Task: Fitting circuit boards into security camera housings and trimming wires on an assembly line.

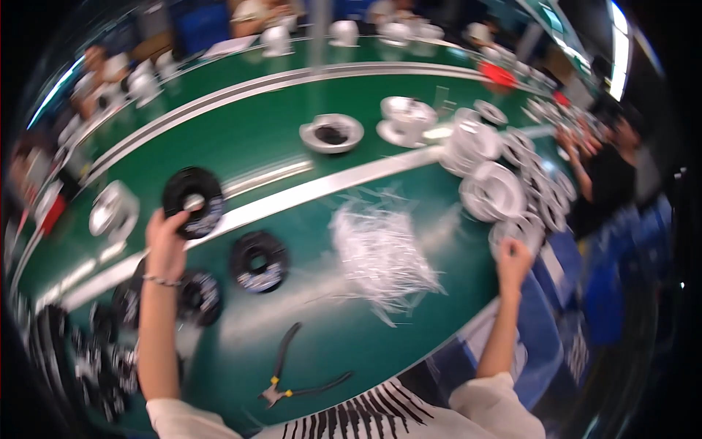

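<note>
My left hand is closed on the edge of a black ring-shaped part, held up over the pale strip along the table. The part is round and thick, with a hole in its middle. A similar black ring lies on the green table to the right of that hand. At the right, my right hand is closed, its fingertips at a thin white ring by the table's edge; blur softens the contact. Long-nosed pliers with dark handles lie spread near my body.
A heap of clear thin strips covers the table's middle. White rings are piled at the right. A white bowl-shaped part stands farther back. Dark parts crowd the left. A blue bin stands beside my right arm. Other people sit around the table.
</note>
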### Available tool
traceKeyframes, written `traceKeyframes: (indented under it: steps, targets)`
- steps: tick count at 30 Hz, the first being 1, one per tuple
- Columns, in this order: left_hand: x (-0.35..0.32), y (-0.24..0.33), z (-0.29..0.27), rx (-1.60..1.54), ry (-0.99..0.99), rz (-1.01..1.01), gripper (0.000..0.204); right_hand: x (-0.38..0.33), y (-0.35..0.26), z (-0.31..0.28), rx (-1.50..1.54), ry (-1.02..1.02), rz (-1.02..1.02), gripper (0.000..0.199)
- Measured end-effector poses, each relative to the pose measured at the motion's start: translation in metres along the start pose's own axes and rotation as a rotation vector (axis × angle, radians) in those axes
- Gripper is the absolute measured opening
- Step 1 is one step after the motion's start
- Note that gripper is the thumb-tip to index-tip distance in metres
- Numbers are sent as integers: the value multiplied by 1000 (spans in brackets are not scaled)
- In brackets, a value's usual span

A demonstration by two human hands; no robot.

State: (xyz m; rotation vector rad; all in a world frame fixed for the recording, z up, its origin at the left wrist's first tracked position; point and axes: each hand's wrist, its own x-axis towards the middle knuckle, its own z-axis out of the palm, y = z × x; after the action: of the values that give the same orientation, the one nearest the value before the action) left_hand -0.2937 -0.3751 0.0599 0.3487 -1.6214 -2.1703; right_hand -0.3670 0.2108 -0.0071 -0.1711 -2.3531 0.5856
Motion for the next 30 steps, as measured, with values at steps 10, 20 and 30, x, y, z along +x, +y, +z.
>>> traceKeyframes:
  steps: [10, 20, 30]
  targets:
    - [-127, 1, -12, -268, 200, 250, 41, -42, -195, -69, 353, -65, -498, 8]
    - [-158, -14, -20, -180, 258, 359, 58, -159, -317, -38, 660, -1061, -714, 28]
    - [-163, -21, -19, -159, 366, 345, 57, -149, -315, -19, 609, -836, -819, 74]
